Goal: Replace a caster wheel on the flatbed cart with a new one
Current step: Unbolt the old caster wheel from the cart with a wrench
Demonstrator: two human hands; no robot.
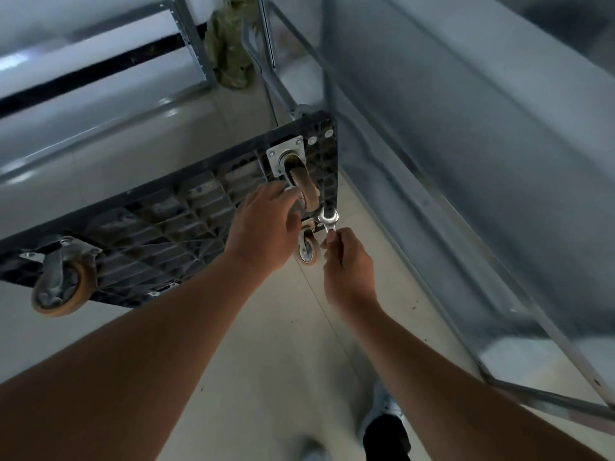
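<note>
Cart tipped up, ribbed underside showing, near end cut off by left forearm. Beside its mounted caster: left hand, fingertips hidden, grip unclear. Just below caster: right hand pinching wrench, handle hidden. Loose wheel partly hidden below. Pale tiled floor; blurred metal shelving right of cart.

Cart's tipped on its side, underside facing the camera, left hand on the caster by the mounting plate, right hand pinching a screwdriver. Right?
One thing is off: the right hand pinches a silver open-ended wrench, not a screwdriver. The head view shows its forked jaw by the cart's edge. The rest holds: the black ribbed plastic flatbed cart is tipped with its underside facing the camera, left hand on the tan-wheeled caster.
</note>
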